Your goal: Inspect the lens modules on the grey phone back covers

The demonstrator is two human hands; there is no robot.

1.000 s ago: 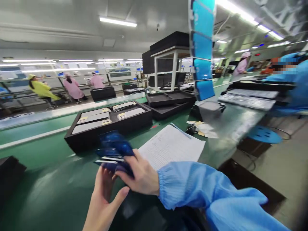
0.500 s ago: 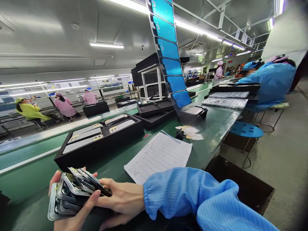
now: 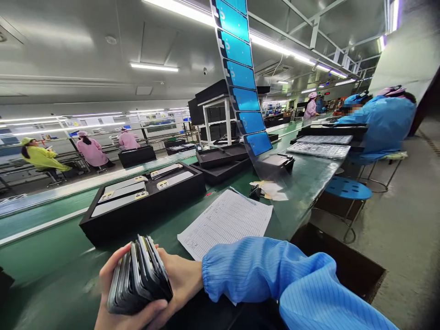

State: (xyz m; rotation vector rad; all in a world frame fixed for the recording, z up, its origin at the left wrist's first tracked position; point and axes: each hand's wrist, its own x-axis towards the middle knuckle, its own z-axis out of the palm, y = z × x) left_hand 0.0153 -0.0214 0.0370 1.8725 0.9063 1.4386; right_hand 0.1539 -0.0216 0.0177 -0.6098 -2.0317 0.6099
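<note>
Since the last frame, the stack of smartphone bodies (image 3: 139, 275) has closed up from a loose fan and turned onto its edge. It now sits further right, nearer the paper form.

Surface: a green assembly-line bench (image 3: 51, 238) runs under my hands. Just ahead, a black tray (image 3: 137, 221) holds silver rear panels (image 3: 120, 195) with pale yellow tags (image 3: 141, 194). Two more black trays (image 3: 220, 160) sit further along. A ruled paper form (image 3: 223, 224) lies just right of the first tray, with a pen (image 3: 239, 191) at its far edge.

Room: a long strip of blue film labels (image 3: 237, 68) arcs up from the bench towards the ceiling lights (image 3: 154, 67). On the right, a co-worker in a blue smock (image 3: 387, 123) sits beyond metal-looking trays (image 3: 319, 150), near a blue stool (image 3: 348, 188). Across the aisle are a person in a pink smock (image 3: 92, 152) and one in yellow (image 3: 41, 158).

Writing: the form's print is too small to read, and the white marks on the blue labels are illegible.

Hands: both are nearly closed and pressed towards each other, with the stack clamped between them. My left hand (image 3: 112, 270) wraps its near side; my right hand (image 3: 184, 284) presses its other side. My blue striped sleeve (image 3: 247, 270) overlaps the form's lower edge.
</note>
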